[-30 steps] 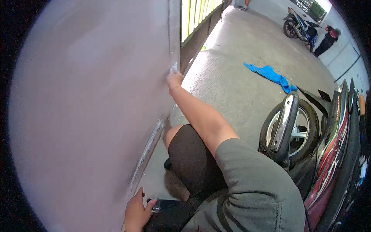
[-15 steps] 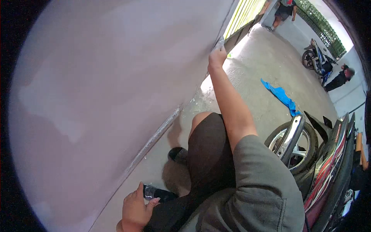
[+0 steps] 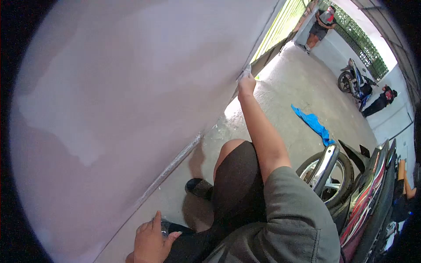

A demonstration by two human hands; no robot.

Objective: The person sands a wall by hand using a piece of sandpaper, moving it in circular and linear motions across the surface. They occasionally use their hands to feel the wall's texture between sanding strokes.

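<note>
My right hand (image 3: 247, 85) is at the end of my outstretched arm, closed on a small pale grey piece (image 3: 247, 71) held at the far edge of the wall (image 3: 109, 109). Its kind is too small to make out. At lower left, my left hand (image 3: 151, 241) lies by my bent, dark-clothed left leg, thumb and index finger apart. Just beyond its fingers shows a dark, partly shiny thing (image 3: 165, 227), mostly hidden. My right foot in a black shoe (image 3: 199, 188) stands on the floor close to the wall.
A motorcycle (image 3: 364, 197) with its wheel (image 3: 337, 179) stands close at my right. A blue cloth (image 3: 313, 122) lies on the floor. Further off are another motorcycle (image 3: 357, 85), a person (image 3: 381, 101) by the far wall and another person (image 3: 322, 28) near the yellow-lit bars (image 3: 280, 28).
My right hand has moved down along the wall's edge with the pale grey piece. The view has shifted slightly. The far person near the bars now has arms drawn in front.
</note>
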